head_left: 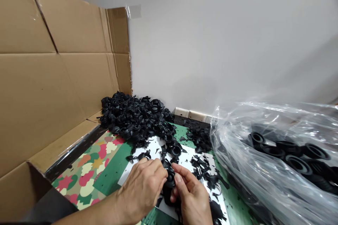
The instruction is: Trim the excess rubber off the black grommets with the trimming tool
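Between my two hands is a black ribbed rubber part [169,182] with a round rim, held low in front of me. My left hand [145,184] is closed at its left side, the fingers curled and partly hidden behind the knuckles. My right hand [190,191] pinches it from the right with thumb and fingers. Just beyond my hands, loose black rubber pieces and thin scraps [202,168] lie on white sheets [155,146]. A large heap of similar black rubber pieces [137,117] rises behind them against the cardboard.
A tall cardboard panel [79,31] stands on the left, meeting the grey wall [211,42]. On the right, a clear plastic bag [237,154] holds several black ribbed rubber parts [298,164]. Green and patterned sheets [87,172] cover the table. A smaller scrap pile [200,137] lies near the wall.
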Tool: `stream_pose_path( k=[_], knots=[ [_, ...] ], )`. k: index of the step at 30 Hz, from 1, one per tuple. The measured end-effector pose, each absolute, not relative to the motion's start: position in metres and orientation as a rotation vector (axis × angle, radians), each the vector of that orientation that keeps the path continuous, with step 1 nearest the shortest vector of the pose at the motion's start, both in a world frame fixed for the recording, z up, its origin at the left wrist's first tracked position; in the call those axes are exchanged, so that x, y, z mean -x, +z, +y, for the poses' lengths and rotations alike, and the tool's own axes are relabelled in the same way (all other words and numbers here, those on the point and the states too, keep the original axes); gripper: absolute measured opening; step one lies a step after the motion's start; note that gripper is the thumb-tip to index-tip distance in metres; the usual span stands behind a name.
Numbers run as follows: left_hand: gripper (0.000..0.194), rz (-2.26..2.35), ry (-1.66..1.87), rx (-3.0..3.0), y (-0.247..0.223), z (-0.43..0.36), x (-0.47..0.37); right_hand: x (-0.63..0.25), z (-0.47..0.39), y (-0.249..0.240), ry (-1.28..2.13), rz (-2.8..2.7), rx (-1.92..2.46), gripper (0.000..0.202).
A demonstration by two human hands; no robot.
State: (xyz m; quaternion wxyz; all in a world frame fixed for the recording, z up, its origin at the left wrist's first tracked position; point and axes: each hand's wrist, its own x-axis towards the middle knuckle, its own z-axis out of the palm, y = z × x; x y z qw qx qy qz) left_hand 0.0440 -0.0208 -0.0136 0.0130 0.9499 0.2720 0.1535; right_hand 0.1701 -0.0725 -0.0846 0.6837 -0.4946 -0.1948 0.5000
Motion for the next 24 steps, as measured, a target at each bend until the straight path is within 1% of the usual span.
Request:
stream_pose_path(
  k=[5,11,15,18,21,24],
  knots=[
    [0.021,0.69,0.355,-3.151,-0.012,-0.015,-0.048,-0.17,-0.073,-0.08,1.179,-0.346,1.114,0.058],
    [0.027,0.439,0.385,-3.289,-0.006,-0.011,-0.054,-0.169,-0.071,-0.076,1.248,-0.283,1.059,0.059],
    [0.024,0.243,0.342,-3.365,-0.007,-0.007,-0.056,-0.167,-0.07,-0.066,1.267,-0.245,1.058,0.067],
    [0.022,0.149,0.4,-3.401,-0.016,-0.002,-0.055,-0.166,-0.07,-0.061,1.223,-0.26,1.088,0.067],
    [0.019,0.268,0.495,-3.273,-0.021,0.002,-0.053,-0.168,-0.072,-0.062,1.199,-0.32,1.088,0.061],
    [0.013,0.588,0.529,-2.829,-0.014,0.004,-0.05,-0.17,-0.072,-0.067,1.201,-0.347,1.087,0.056]
  ],
)
